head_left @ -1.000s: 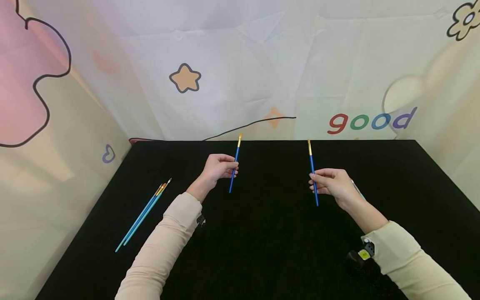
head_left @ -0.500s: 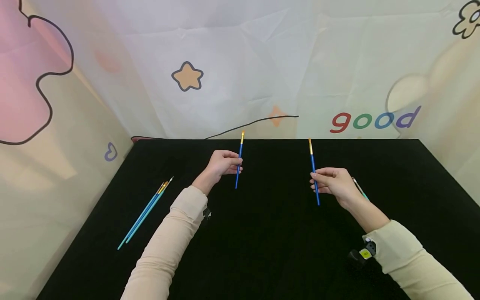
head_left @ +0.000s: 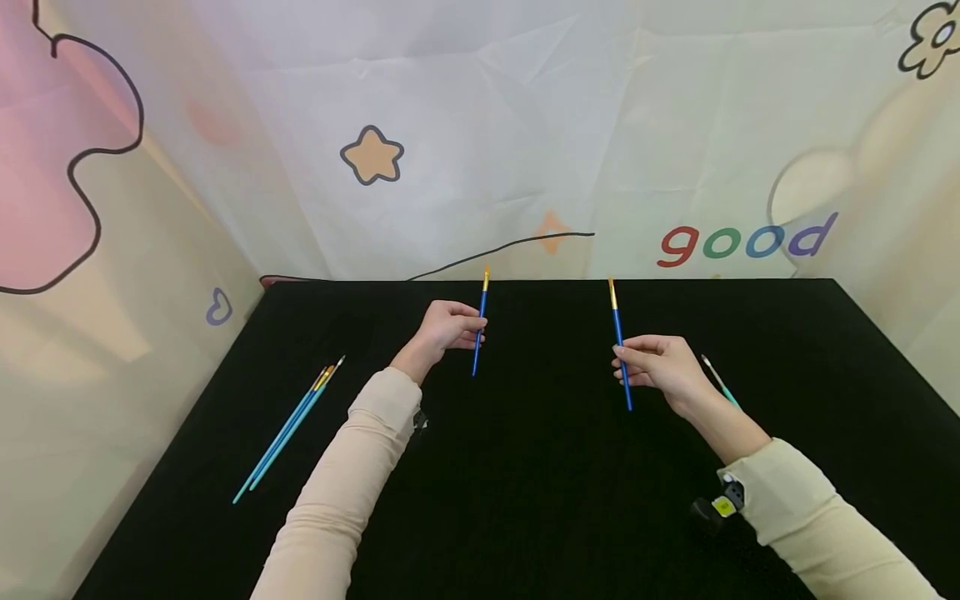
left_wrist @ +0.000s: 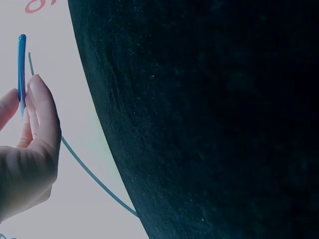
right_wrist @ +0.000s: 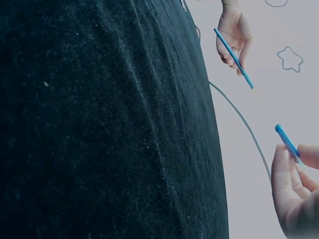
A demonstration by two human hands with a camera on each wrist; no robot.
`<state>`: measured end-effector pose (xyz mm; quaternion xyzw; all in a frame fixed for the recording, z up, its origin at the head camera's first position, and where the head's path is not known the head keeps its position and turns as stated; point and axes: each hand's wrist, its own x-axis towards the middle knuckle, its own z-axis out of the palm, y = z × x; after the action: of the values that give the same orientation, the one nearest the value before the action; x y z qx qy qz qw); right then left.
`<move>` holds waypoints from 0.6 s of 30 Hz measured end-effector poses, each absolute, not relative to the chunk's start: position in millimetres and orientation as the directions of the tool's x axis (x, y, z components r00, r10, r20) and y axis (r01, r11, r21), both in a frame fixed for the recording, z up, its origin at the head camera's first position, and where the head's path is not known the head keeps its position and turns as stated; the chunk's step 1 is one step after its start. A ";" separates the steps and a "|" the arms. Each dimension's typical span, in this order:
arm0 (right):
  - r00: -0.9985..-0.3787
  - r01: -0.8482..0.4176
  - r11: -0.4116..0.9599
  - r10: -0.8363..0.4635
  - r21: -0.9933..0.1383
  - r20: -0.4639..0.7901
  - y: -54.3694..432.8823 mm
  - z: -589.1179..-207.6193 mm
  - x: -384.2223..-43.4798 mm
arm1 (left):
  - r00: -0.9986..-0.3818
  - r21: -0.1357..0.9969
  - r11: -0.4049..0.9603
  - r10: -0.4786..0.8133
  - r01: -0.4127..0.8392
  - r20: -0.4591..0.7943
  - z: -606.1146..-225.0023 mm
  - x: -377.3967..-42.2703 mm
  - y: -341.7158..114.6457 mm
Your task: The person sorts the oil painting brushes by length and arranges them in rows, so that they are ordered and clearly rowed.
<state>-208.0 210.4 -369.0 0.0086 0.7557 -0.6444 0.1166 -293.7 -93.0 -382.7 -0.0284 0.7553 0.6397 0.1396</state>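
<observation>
While the left hand pinches 1 blue paintbrush mid-frame, the right hand pinches another blue paintbrush right of centre.

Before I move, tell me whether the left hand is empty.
No, in the head view the left hand holds a blue paintbrush between thumb and fingers.

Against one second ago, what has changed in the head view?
The left hand has shifted slightly right and away from the person, carrying the left blue brush; the right hand has shifted slightly left with the right blue brush. More of the teal brush past the right hand now shows. Nothing was picked up or released; the brushes lying at left stayed put.
</observation>
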 end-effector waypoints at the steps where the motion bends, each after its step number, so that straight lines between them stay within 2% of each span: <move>1: -0.973 0.161 0.172 -0.137 -0.972 -0.186 210.1 -369.0 -208.2 | -0.960 0.958 0.186 0.133 -0.219 -0.245 -382.9 -294.2 -92.3; 18: -0.977 0.146 0.168 -0.127 -0.975 -0.169 209.4 -369.8 -209.7 | -0.954 0.949 0.188 0.113 -0.253 -0.277 -385.6 -303.8 -84.1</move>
<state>-209.7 209.4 -369.8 0.0063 0.7569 -0.6448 0.1061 -303.8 -84.1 -385.6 -0.0461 0.7572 0.6354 0.1441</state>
